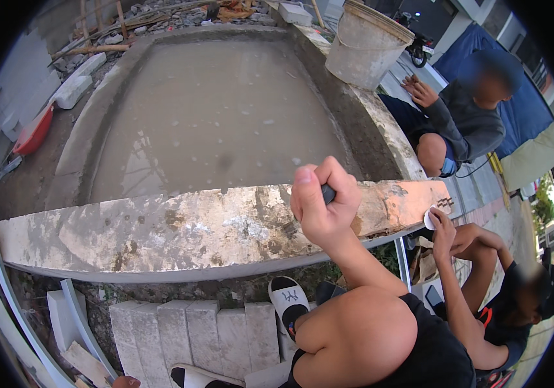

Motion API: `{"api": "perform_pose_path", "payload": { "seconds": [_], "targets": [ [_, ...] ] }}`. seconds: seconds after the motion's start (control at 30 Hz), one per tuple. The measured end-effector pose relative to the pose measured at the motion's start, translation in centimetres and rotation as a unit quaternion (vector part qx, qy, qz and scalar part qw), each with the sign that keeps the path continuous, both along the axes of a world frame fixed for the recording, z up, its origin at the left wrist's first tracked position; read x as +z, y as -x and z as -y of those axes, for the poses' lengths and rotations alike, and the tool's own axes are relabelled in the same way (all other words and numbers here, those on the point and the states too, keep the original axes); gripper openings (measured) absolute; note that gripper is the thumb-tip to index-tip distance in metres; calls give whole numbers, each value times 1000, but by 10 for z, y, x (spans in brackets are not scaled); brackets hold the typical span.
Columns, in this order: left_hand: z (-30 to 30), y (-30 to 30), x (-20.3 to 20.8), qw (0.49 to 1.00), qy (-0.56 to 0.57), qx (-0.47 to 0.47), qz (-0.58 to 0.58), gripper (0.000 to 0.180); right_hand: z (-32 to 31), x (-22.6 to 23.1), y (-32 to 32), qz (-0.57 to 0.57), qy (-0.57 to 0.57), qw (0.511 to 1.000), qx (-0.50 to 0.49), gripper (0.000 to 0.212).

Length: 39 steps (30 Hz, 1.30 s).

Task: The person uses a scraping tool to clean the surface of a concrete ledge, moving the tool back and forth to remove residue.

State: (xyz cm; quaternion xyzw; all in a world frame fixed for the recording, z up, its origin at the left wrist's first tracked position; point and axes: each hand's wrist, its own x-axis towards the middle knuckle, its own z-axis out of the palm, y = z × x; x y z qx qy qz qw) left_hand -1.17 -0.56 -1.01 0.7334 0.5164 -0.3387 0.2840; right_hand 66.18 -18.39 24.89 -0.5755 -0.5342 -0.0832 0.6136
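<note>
My right hand (325,200) is closed in a fist around a dark rounded handle (328,193), held over the near wall top. Only the handle's end shows between my fingers; the rest is hidden by the hand. Beneath the fist runs the broad, stained top of a concrete wall (225,223). Past it lies a rectangular basin (219,116) with murky grey water. My bent knee (361,330) is just below the right forearm. My left hand cannot be made out; a small brownish patch at the lower left edge is too cropped to name.
Grey blocks (206,333) stand by my feet. A dirty bucket (371,45) sits on the right wall. One person (465,116) squats beyond that wall; another (471,310), close on my right, holds a small white object (430,218). A red basin (34,131) lies far left.
</note>
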Motion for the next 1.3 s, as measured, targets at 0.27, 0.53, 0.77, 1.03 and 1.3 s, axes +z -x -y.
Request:
{"api": "perform_pose_path", "payload": {
  "seconds": [0.27, 0.53, 0.77, 1.03, 1.3],
  "targets": [
    [-2, 8, 7, 997, 2, 74, -34, 29, -7, 2, 13, 59, -38, 998, 5, 33],
    [0, 4, 7, 994, 4, 105, -13, 27, -7, 15, -10, -316, -114, 941, -28, 37],
    [-3, 21, -11, 992, 29, -110, -47, 25, -2, 9, 10, 20, -56, 998, 25, 33],
    [9, 9, -11, 990, 32, 127, 59, 24, 5, 11, 5, -44, -81, 996, 1, 34],
    [10, 8, 3, 989, 26, 129, 69, 24, 12, 11, -17, -307, -141, 941, 19, 34]
  ]
}}
